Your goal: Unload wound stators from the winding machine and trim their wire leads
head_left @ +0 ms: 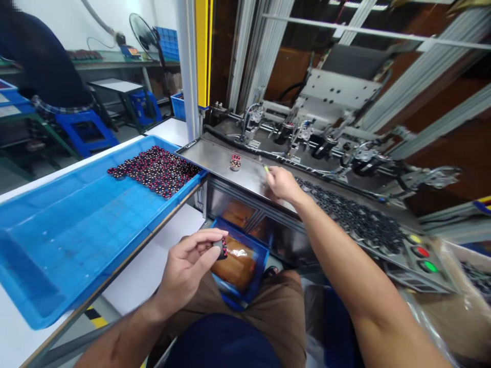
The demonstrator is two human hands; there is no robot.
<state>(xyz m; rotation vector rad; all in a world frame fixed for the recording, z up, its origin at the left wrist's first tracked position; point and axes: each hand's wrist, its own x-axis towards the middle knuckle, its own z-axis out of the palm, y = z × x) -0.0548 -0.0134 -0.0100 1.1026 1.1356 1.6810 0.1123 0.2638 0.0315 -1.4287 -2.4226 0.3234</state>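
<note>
Between the thumb and fingers of my left hand (187,263) is a small round motor part (220,249), dark grey with red and copper spots along one side. It is held above my lap. My right hand (284,184) is closed around a thin tool with a yellow-green handle (265,168); the kind of tool is too small to tell. Its tip points away over the metal work surface (251,179). Just left of that tip, two copper-and-red wound motor cores (235,163) sit together on the metal.
A blue tray (76,240) at left holds many similar motor parts (157,168). Black pieces (353,214) are heaped right of my right hand. Machine fixtures (303,130) stand behind; control buttons (422,251) are at right. A blue bin (261,255) sits below. Another person (42,56) sits far left.
</note>
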